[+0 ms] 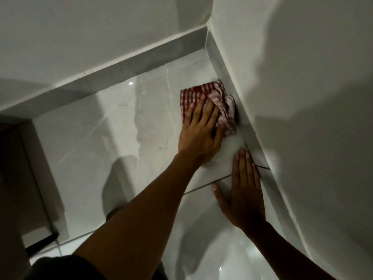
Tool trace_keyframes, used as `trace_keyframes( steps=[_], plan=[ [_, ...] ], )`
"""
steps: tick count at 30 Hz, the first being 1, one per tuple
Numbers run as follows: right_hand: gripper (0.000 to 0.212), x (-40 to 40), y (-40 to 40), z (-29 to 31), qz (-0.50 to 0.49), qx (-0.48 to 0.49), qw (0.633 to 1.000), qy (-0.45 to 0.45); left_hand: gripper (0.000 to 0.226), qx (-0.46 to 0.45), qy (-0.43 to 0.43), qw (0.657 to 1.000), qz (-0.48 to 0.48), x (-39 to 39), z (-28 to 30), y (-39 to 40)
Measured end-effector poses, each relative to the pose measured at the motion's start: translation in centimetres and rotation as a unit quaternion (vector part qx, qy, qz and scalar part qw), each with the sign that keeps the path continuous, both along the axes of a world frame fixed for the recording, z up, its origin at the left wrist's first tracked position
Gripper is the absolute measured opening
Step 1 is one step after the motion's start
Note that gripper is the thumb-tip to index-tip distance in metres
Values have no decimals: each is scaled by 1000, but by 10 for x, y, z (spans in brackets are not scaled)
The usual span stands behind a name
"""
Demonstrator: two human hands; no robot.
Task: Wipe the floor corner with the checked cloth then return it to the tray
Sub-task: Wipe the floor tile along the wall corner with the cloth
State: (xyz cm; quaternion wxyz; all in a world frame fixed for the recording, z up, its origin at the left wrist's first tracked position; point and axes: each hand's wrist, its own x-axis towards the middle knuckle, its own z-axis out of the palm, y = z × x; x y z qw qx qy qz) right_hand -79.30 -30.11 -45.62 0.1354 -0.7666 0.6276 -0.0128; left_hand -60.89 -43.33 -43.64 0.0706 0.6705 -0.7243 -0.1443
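The red-and-white checked cloth (pixel 210 98) lies crumpled on the glossy grey floor tile, pushed against the skirting of the right wall a little short of the floor corner (pixel 207 48). My left hand (pixel 198 134) presses down on the cloth's near part, fingers spread over it. My right hand (pixel 245 190) rests flat on the floor, palm down and fingers apart, nearer to me beside the right wall's skirting; it holds nothing. No tray is in view.
White walls meet at the corner, with a grey tile skirting (pixel 125 65) along the far wall and the right wall. A dark door frame (pixel 26 178) stands at the left. Grout lines (pixel 203 185) cross the floor near my right hand.
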Motion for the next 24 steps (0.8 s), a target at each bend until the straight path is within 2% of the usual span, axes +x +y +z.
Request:
trace_keyframes(
  steps=[5,9,12,15,18,24],
  plan=[
    [101,1,0,3,6,2,1000,7,68,55,7,994,98,-34,4,-20],
    [100,1,-1,5,1,1,1000,-4,66,45,13,997,61,-31,5,-5],
    [100,1,0,5,2,-5,1000,-9,73,40,-3,999,17,-12,3,-2],
    [100,-1,0,1,5,-8,1000,-6,78,54,-10,997,47,-14,3,-8],
    [101,-2,0,-2,11,-1,1000,2,74,63,26,994,90,-34,3,-8],
    [100,-2,3,2,-3,4,1000,-9,73,36,9,999,-32,-21,1,36]
  ],
)
